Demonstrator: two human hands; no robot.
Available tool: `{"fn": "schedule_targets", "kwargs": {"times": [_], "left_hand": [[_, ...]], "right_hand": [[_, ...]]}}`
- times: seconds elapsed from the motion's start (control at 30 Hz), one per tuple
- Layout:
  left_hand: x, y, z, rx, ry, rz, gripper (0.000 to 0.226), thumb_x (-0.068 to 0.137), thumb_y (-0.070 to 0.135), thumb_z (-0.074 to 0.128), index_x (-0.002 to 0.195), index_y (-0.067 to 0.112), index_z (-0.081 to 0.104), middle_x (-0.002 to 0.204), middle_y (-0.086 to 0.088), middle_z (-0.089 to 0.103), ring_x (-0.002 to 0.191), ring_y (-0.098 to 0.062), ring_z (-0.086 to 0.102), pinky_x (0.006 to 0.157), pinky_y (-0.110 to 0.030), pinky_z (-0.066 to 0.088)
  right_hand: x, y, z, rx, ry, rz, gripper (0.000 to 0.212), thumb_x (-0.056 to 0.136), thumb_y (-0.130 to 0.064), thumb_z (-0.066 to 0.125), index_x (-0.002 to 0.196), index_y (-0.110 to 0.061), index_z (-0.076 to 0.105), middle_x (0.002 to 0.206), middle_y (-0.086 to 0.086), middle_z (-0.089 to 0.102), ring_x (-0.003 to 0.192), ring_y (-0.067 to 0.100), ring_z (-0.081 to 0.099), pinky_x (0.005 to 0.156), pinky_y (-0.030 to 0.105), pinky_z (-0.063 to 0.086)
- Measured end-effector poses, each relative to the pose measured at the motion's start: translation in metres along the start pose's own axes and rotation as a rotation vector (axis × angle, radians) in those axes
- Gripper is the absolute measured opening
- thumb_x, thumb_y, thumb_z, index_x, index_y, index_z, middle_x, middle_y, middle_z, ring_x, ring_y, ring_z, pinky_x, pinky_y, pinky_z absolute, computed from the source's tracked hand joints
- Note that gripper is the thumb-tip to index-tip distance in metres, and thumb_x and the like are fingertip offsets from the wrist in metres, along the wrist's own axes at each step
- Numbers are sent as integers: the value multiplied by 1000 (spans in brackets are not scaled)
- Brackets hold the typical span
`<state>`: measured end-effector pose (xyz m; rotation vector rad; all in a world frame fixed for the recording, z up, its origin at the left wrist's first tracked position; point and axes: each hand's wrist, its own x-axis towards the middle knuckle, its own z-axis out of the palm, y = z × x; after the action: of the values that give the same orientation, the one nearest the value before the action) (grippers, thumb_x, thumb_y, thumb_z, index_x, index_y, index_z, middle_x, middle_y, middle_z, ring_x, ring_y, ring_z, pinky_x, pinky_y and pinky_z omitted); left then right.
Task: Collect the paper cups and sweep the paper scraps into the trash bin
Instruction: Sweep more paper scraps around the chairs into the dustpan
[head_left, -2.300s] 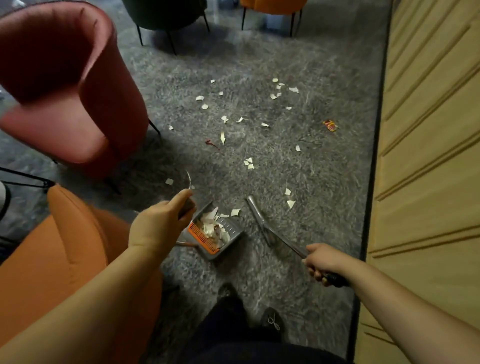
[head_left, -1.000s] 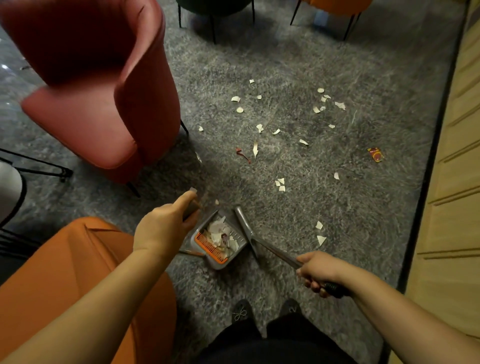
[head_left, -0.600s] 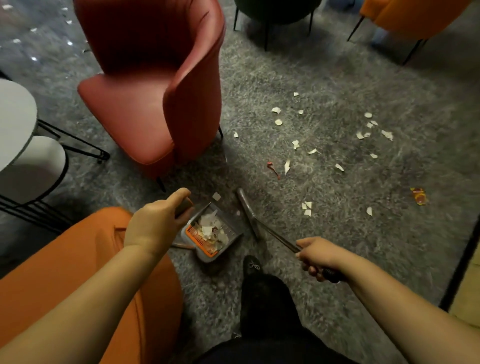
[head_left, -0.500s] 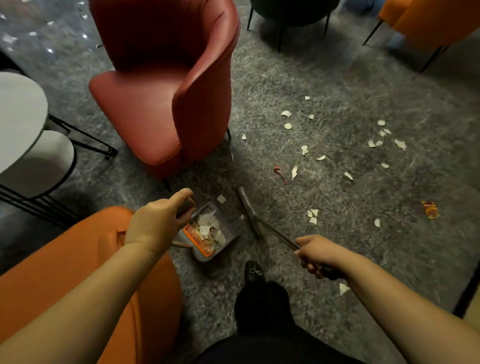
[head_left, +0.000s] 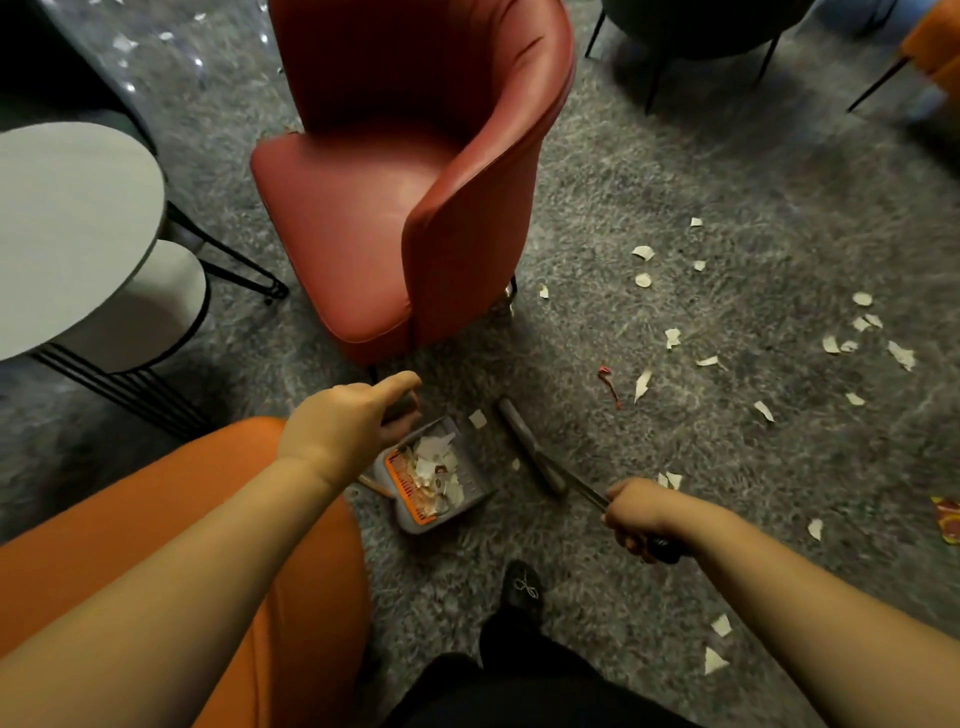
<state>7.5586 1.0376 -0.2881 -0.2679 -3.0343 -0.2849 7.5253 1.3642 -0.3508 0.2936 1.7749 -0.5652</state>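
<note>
Left hand (head_left: 343, 421) grips the dustpan's handle at frame centre; the grey dustpan (head_left: 434, 475) sits on the carpet (head_left: 727, 457), holding paper scraps. Right hand (head_left: 641, 512), lower right, I see curled round the broom (head_left: 530, 447) handle, its head just right of the pan. More paper scraps (head_left: 670, 338) litter the right side, near the red chair (head_left: 410, 171).
</note>
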Motion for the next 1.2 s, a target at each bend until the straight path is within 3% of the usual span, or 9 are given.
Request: {"fn": "schedule_targets", "kwargs": {"times": [0.23, 0.37, 0.53, 0.73, 0.93, 1.03, 1.2], "left_hand": [[1, -11, 1, -10, 18, 12, 46, 65, 16, 90, 108, 13, 73, 56, -14, 59, 41, -33, 55, 34, -33, 43], [-1, -12, 1, -26, 32, 10, 46, 67, 16, 88, 110, 15, 72, 57, -13, 59, 42, -34, 55, 35, -34, 42], [-14, -19, 0, -60, 43, 11, 44, 68, 15, 88, 109, 12, 73, 58, -14, 61, 44, -34, 57, 37, -34, 44], [-33, -27, -7, -118, 46, -1, 38, 76, 19, 82, 113, 16, 71, 66, -16, 65, 52, -37, 60, 43, -40, 50], [-39, -17, -11, -171, 11, 96, 42, 79, 19, 80, 119, 16, 69, 77, -18, 68, 64, -39, 64, 54, -41, 52], [-35, -6, -15, -206, -9, 110, 42, 81, 23, 77, 121, 19, 67, 84, -16, 70, 72, -38, 66, 60, -40, 51], [-19, 32, -23, -230, -12, 255, 41, 77, 17, 81, 116, 16, 70, 76, -14, 70, 61, -35, 65, 54, -37, 50]], "right_hand": [[18, -8, 26, 42, -93, -17, 39, 91, 0, 36, 123, -21, 45, 51, 6, 47, 38, 15, 41, 42, 19, 34], [14, -14, 40, 95, -120, -13, 43, 93, -5, 39, 134, -11, 43, 56, 5, 45, 43, 14, 41, 44, 21, 34], [1, -11, 56, 211, -128, -2, 49, 94, -6, 40, 140, -21, 38, 60, 5, 44, 42, 11, 39, 42, 18, 31], [-27, 1, 80, 355, -87, 16, 50, 97, -7, 40, 142, -26, 36, 60, 3, 45, 38, 8, 38, 39, 15, 29], [-57, 29, 104, 485, 9, 10, 49, 96, -6, 40, 141, -27, 38, 55, 2, 46, 36, 7, 38, 38, 14, 29], [-68, 47, 109, 536, 54, 15, 44, 96, -5, 40, 136, -20, 43, 55, 2, 45, 36, 6, 37, 38, 14, 29], [-82, 89, 108, 708, 119, 51, 38, 95, -3, 38, 129, -16, 47, 48, 1, 47, 34, 7, 38, 37, 14, 28]]}}
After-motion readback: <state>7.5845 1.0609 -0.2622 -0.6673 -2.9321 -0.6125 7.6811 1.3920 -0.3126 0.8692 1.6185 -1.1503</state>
